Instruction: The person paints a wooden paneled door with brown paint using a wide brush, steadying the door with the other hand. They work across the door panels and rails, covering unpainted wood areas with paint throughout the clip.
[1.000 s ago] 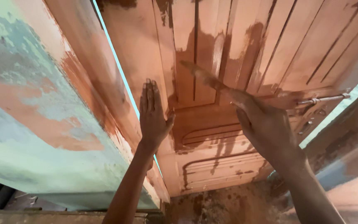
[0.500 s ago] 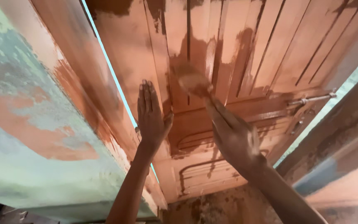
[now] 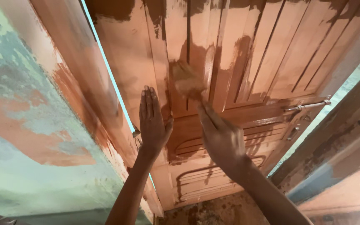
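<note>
Against the door (image 3: 246,62), the left hand (image 3: 153,121) lay flat and open, holding nothing; the right hand (image 3: 221,139) gripped a brush (image 3: 187,81), best stroked along the grooves.

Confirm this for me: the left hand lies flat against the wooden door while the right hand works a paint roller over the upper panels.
One detail is wrong. The right hand holds a paintbrush, not a roller; the head view shows its bristled head against the door. The rest stands: the left hand lies flat against the wooden door while the brush works over the upper panels.
</note>
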### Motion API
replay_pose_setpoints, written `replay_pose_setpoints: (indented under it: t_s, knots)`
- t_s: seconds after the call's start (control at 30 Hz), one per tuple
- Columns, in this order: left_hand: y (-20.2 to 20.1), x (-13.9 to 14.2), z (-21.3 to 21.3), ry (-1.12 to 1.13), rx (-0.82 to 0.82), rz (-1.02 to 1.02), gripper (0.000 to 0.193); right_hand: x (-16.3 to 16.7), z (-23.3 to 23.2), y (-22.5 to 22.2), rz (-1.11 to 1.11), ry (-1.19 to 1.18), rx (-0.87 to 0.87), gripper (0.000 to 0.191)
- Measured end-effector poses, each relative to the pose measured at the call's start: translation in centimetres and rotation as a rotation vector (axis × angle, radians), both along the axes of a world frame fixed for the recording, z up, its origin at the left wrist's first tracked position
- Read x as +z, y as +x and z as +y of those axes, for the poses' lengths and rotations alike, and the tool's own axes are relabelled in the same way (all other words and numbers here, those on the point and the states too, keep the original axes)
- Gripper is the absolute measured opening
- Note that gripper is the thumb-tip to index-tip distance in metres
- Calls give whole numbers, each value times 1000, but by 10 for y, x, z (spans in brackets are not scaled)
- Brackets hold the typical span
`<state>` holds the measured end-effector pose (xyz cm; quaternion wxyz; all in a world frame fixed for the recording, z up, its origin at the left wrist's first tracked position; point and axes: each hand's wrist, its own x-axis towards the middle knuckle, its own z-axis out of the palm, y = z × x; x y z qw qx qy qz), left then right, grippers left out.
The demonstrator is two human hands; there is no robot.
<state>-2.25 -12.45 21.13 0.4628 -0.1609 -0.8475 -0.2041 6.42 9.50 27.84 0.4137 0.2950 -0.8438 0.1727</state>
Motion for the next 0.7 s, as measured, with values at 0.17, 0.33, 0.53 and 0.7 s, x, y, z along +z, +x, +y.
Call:
replay_pose_setpoints:
  t_s: [0.17, 0.33, 0.53, 0.7]
  knots:
    - [-1, 1, 1, -3, 7, -22, 95, 7, 1, 7, 133, 2, -14, 42]
    - [-4, -1, 1, -13, -10, -41, 97, -12, 3, -15, -165, 17, -14, 47]
    - [-4, -12, -5, -33, 14, -37, 94, -97, -6, -27, -302, 207, -49, 86]
    - [-3, -21, -4, -2, 7, 4, 86, -97, -2, -24, -328, 220, -97, 85]
